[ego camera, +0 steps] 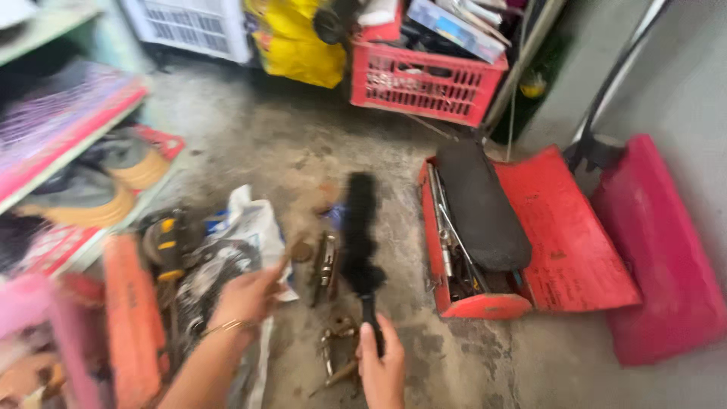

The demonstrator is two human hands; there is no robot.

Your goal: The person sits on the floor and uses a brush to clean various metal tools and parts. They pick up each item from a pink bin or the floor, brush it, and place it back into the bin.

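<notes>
The long black brush [359, 227] is in the right hand [382, 363]. The hand is closed tight around its thin handle, low down. The brush points up and away from the person, nearly straight, with its fuzzy part far above the fist.

The left hand [250, 295] sits just beside it and pinches a small brown thing; it is too blurry to name.

Metal parts [327, 261] lie on the floor right under the brush. Off to the right of the hand is an open red toolbox [530, 250].

The brush is held by its very end, so I think it could wobble, tip and knock those metal parts.
</notes>
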